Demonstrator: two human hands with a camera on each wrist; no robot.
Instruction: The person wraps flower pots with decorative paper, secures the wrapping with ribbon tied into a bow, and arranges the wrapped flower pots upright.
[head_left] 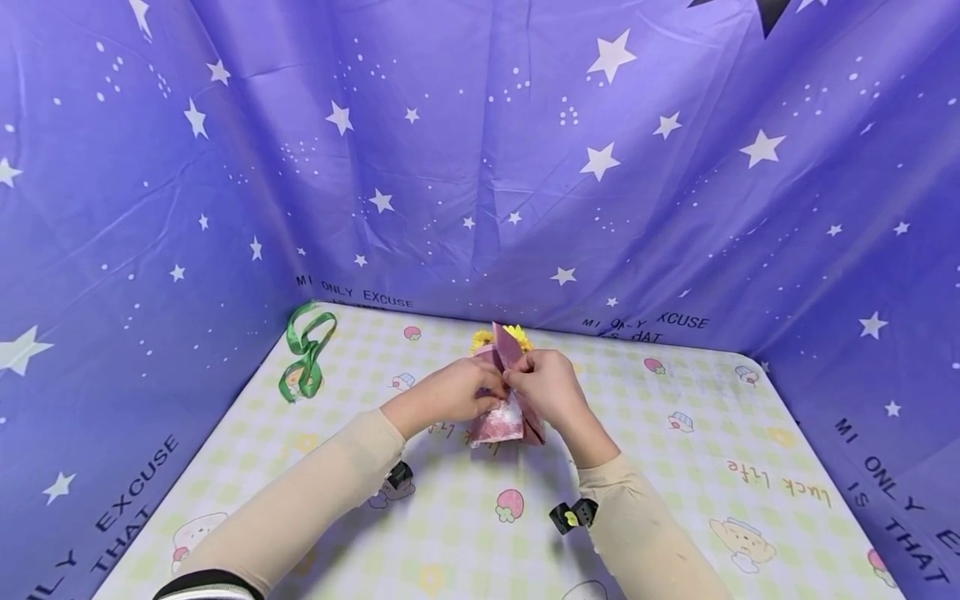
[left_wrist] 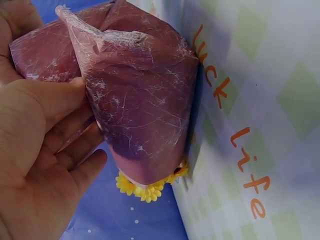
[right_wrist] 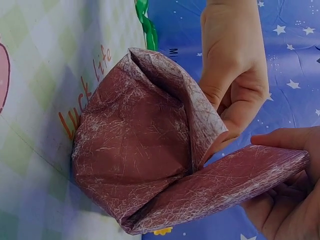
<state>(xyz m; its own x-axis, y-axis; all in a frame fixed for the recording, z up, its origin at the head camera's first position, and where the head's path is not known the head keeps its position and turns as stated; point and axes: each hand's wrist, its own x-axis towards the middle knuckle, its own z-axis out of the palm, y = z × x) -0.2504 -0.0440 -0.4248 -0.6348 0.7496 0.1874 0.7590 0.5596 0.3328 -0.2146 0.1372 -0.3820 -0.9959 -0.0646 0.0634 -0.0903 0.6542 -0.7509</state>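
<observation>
wrapping paper [head_left: 497,425], pinched by left hand [head_left: 465,389] and right hand [head_left: 550,385] fingers, could unfurl below twelve-o'clock yellow flowers [head_left: 519,336] if either slips.

The table [head_left: 675,475] is checked in pale green and white. The bouquet [head_left: 497,427] is low at its surface; whether it rests there is hard to tell. Left of the bouquet lies a looped green ribbon [head_left: 310,358]; to its right runs orange lettering [head_left: 813,493]; nearer, a printed strawberry [head_left: 509,505].

Bare hands [head_left: 553,387]; beige sleeves [head_left: 307,496]; small black wrist devices [head_left: 573,517]; left, white-striped black trim [head_left: 212,581].
</observation>
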